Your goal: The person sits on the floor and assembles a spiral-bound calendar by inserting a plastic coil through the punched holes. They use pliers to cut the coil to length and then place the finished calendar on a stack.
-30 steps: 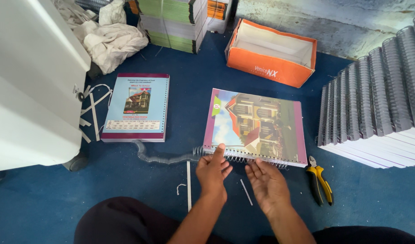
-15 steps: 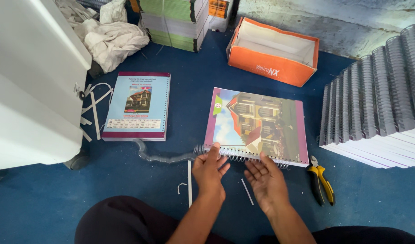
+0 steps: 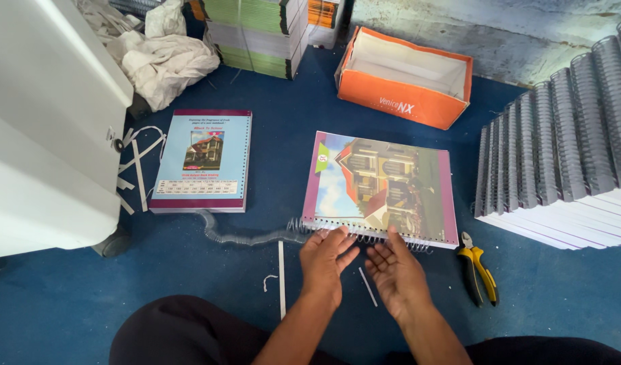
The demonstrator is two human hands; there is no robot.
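Observation:
A notebook with a colourful house picture on its cover (image 3: 381,189) lies on the blue floor in front of me. A clear spiral coil (image 3: 256,236) runs along its near edge and trails off to the left. My left hand (image 3: 324,260) has its fingertips on the coil at the book's near edge, fingers spread. Beside it, my right hand (image 3: 395,270) is flat with its fingers touching the same edge. Neither hand grips anything.
A stack of light-blue notebooks (image 3: 203,161) lies to the left. Yellow-handled pliers (image 3: 478,267) lie to the right. A row of spiral-bound books (image 3: 561,169) stands further right, an orange box (image 3: 405,78) behind, a white cabinet (image 3: 40,135) at left.
Both hands have shifted slightly along the book's near edge on the coil. The book and other things stay where they were.

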